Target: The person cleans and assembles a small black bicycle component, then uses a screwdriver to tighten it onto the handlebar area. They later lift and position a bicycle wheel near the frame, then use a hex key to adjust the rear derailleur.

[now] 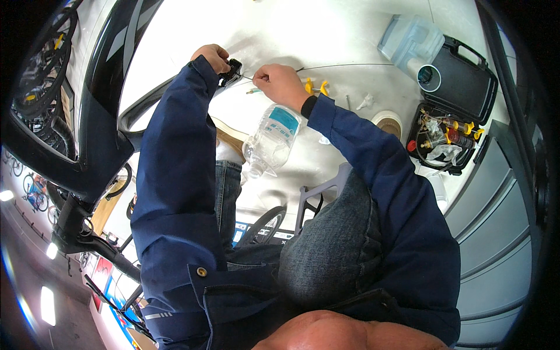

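Observation:
My left hand [213,56] is closed on a small black bicycle part [231,71] by the end of a black frame tube [154,96]. Just to its right, my right hand [280,83] has its fingers pinched together. A thin, light rod-like piece runs between those fingertips and the black part; what exactly the fingers hold is hidden. Below the right hand, a clear plastic bottle [274,137] with a blue label is tilted toward me. A small greenish pointed item [254,91] lies under the fingertips, and a yellow-handled tool [315,87] rests beside the right wrist.
The bicycle's large black frame [96,134] fills the left side. On the white floor at right are a clear bin [408,44], a black case [466,79], an open kit box [446,140] and a tape-like roll [387,124]. Grey cabinets [496,216] stand at lower right.

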`<state>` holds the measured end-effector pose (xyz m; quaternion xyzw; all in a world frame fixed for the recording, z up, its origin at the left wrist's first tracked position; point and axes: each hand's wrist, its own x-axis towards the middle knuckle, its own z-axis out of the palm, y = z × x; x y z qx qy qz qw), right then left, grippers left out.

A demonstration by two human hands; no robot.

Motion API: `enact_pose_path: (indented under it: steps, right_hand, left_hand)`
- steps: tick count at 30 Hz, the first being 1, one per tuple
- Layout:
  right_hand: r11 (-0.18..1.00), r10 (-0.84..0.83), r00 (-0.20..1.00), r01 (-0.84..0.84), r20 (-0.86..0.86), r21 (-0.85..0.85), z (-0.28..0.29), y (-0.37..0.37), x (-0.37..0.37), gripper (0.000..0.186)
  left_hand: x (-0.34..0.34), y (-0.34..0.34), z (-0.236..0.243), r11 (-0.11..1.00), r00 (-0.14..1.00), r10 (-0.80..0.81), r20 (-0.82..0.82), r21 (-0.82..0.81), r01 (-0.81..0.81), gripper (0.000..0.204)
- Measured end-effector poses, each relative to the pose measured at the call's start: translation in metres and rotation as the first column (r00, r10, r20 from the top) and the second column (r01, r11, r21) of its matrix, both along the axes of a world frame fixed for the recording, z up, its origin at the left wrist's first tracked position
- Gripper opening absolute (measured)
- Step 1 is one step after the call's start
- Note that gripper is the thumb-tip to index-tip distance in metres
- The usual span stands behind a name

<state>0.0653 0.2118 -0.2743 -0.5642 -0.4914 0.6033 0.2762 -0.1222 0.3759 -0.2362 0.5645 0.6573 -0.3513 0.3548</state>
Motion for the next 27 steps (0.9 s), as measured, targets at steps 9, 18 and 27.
enact_pose_path:
  steps: [9,18,27]
  right_hand:
    - [0.999,0.0,0.999,-0.002,-0.037,-0.032,0.0048,0.0034,-0.0024,0.022]
    - [1.0,-0.025,0.998,0.025,-0.064,0.002,-0.0021,-0.0033,-0.0044,0.021]
    - [0.998,-0.058,0.995,0.059,-0.08,0.008,0.0026,-0.0019,-0.0037,0.015]
  left_hand:
    - [-0.0021,0.0001,-0.0011,1.0,1.0,0.023,0.009,0.006,-0.023,0.048]
    - [-0.0064,0.0016,-0.0053,1.0,1.0,0.0,0.02,-0.002,0.0,0.046]
    - [0.0003,0.0007,-0.0002,1.0,1.0,-0.003,-0.007,0.002,0.003,0.048]
